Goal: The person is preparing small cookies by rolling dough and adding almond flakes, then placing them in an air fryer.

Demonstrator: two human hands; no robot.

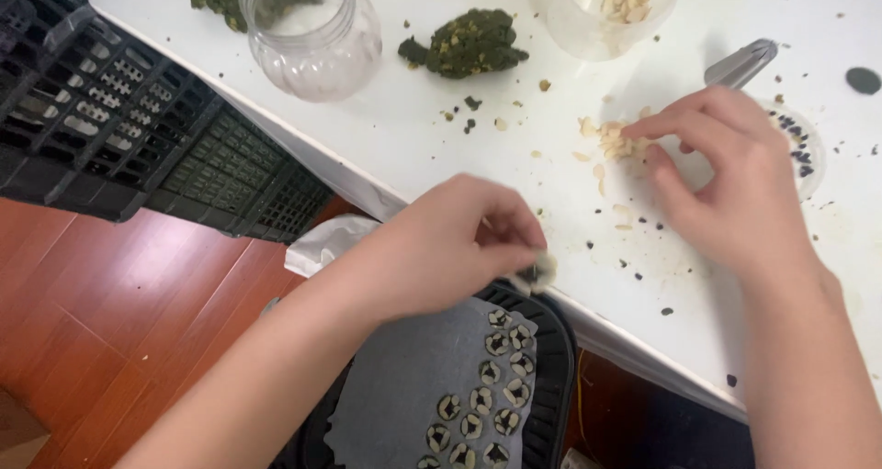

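Assembly step: left hand (450, 244), centre frame, pinches a small dark-and-pale piece (536, 271) above the tray (551, 377) at bottom; right hand (735, 175) closes fingertips on almond slivers (614, 140) on the surface (441, 147). Next likely needs precise placement.

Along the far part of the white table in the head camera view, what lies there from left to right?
Clear plastic jar → green dough lump studded with nuts → clear bowl holding pale nut slivers → metal tongs → small dark round piece.
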